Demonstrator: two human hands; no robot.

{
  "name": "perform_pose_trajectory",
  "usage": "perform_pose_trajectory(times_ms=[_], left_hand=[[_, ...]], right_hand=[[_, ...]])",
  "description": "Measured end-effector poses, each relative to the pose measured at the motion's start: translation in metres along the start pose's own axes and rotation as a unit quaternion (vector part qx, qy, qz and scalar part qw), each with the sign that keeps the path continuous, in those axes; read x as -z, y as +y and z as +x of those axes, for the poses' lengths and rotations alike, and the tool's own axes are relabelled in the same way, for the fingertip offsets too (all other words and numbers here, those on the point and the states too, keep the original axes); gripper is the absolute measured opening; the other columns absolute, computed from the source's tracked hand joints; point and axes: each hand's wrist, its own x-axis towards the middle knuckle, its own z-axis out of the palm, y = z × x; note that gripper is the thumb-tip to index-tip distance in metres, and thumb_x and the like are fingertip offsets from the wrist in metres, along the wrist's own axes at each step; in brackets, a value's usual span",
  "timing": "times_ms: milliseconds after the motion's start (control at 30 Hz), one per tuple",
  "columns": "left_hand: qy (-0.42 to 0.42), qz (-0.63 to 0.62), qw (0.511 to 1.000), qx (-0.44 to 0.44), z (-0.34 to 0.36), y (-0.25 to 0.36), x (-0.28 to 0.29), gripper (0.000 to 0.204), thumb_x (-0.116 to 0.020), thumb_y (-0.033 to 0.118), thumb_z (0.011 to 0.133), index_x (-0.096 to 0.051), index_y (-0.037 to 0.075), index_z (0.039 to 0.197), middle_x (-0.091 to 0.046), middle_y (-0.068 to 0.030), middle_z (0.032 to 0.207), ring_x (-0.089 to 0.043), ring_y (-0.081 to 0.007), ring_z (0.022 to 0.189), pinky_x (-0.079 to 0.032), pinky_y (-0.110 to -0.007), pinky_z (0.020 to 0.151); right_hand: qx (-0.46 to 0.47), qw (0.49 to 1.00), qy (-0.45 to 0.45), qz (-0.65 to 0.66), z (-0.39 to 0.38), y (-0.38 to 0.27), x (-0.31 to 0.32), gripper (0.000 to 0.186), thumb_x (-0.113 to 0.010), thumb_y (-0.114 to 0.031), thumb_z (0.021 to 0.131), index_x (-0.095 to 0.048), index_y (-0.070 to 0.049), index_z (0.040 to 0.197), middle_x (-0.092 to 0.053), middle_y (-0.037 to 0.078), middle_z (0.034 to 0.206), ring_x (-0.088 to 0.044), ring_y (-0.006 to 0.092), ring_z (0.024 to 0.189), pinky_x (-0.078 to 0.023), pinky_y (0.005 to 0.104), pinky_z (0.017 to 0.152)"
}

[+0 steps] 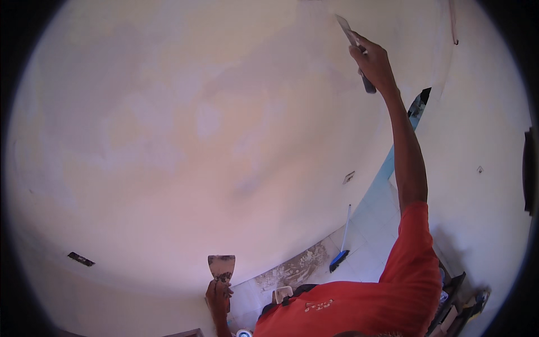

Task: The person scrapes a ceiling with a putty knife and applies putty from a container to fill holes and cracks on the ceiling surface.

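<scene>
High on the right, my right hand (376,60) is closed around the dark handle of a putty knife (344,26), its arm stretched far up. The thin metal blade points up and left at the wall (168,185); whether its edge touches, I cannot tell. Low in the view, my left hand (218,296) grips a second, wide putty knife (222,263) held upright, with dark smears near the base of its blade. Pale, patchy areas of filler or paint cover the wall.
A broom with blue head (339,260) leans near the wall on the tiled floor. An electrical box (81,259) and a socket (349,177) are set in the wall. Beyond my right arm is a doorway (387,165). Cluttered items (457,306) stand at lower right.
</scene>
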Motion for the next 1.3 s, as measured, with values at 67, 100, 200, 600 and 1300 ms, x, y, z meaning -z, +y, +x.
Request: perform_pose_trajectory(times_ms=[67, 100, 200, 600, 1300], left_hand=[[-0.010, 0.002, 1.000, -0.004, 0.000, 0.002, 0.001, 0.025, -0.049, 0.022, 0.099, -0.055, -0.001, 0.090, -0.068, -0.0135, 0.080, -0.062, -0.0165, 0.056, -0.050, -0.030, 0.052], [-0.006, 0.003, 1.000, -0.003, -0.001, -0.001, 0.001, 0.025, -0.049, 0.022, 0.099, -0.055, -0.001, 0.090, -0.068, -0.0135, 0.080, -0.062, -0.0165, 0.056, -0.050, -0.030, 0.052], [0.008, -0.051, 0.999, -0.003, -0.005, -0.017, -0.003, 0.024, -0.048, 0.019, 0.097, -0.057, -0.002, 0.088, -0.068, -0.0126, 0.079, -0.065, -0.0173, 0.058, -0.050, -0.030, 0.051], [-0.078, 0.249, 0.934, -0.245, 0.015, -0.037, 0.041, 0.013, -0.047, 0.002, 0.094, -0.058, -0.004, 0.089, -0.064, -0.0115, 0.086, -0.065, -0.0167, 0.064, -0.052, -0.029, 0.052], [0.009, -0.030, 0.988, 0.149, -0.012, -0.029, 0.010, 0.023, -0.058, 0.021, 0.094, -0.059, -0.002, 0.093, -0.066, -0.0094, 0.075, -0.062, -0.0132, 0.064, -0.050, -0.027, 0.057]], right_hand=[[0.026, 0.999, -0.018, -0.029, -0.014, -0.004, -0.010, 0.043, -0.060, -0.021, 0.089, -0.061, -0.001, 0.128, -0.062, 0.018, 0.071, -0.058, 0.0213, 0.055, -0.051, 0.0351, 0.060], [0.054, 0.996, -0.031, -0.061, -0.022, -0.005, -0.017, 0.043, -0.060, -0.021, 0.089, -0.061, -0.001, 0.127, -0.064, 0.020, 0.075, -0.060, 0.0239, 0.059, -0.051, 0.0359, 0.064], [0.038, 0.970, -0.217, -0.101, -0.083, 0.012, -0.035, 0.042, -0.062, -0.016, 0.091, -0.059, 0.001, 0.130, -0.062, 0.023, 0.128, -0.065, 0.0205, 0.099, -0.051, 0.0347, 0.087], [-0.124, 0.951, -0.204, 0.195, -0.220, -0.035, -0.129, 0.047, -0.060, -0.010, 0.094, -0.051, -0.004, 0.140, -0.062, 0.008, 0.091, -0.056, 0.0122, 0.069, -0.049, 0.0256, 0.065], [-0.782, 0.326, -0.346, 0.403, -0.601, -0.048, -0.270, 0.022, -0.057, -0.022, 0.092, -0.061, -0.002, 0.099, -0.063, 0.009, 0.079, -0.062, 0.0204, 0.067, -0.052, 0.0367, 0.055]])
